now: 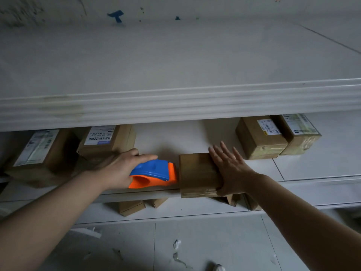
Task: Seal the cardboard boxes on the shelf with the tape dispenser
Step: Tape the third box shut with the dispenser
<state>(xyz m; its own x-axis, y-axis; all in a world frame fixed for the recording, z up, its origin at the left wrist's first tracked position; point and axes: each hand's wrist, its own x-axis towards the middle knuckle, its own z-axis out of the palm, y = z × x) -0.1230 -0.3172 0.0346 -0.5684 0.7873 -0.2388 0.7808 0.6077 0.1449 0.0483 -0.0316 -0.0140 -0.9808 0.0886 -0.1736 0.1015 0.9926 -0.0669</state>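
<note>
Gripping the blue-and-orange tape dispenser (154, 173), the left hand (120, 169) holds its orange end at the left side of a small cardboard box (196, 173). I log that box at the shelf (304, 185) front edge, with the right hand (231, 169) flat on it, fingers straight and spread.

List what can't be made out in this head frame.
Head view only.
Tape and blade: inside the tape dispenser, partly behind the left hand.
Top seam of the centre box: under the right hand, dim.
Print on box labels: too small, blurred.
Most of the lower boxes: hidden by the shelf edge.
</note>
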